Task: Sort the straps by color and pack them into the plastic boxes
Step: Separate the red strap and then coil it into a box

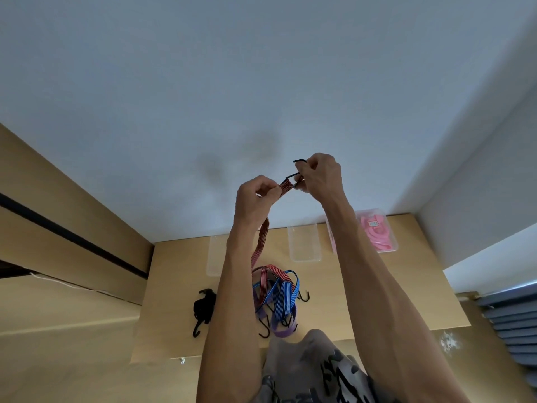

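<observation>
Both hands are raised high above the wooden table (401,289). My left hand (255,199) pinches a red striped strap (263,239), which hangs down to the pile below. My right hand (319,175) grips the strap's upper end at its black hook (290,177). On the table lies a tangled pile of red, blue (283,298) and purple straps (283,331) with black hooks. A black strap (203,309) lies bunched to the left of it. Three clear plastic boxes stand at the back: left one (215,257), middle one (303,242), and right one (377,231) holding pink straps.
A white wall rises right behind the table. Wooden furniture panels (64,228) stand at the left, and a stack of grey slats (511,324) at the right. My patterned clothing (313,373) shows at the table's near edge.
</observation>
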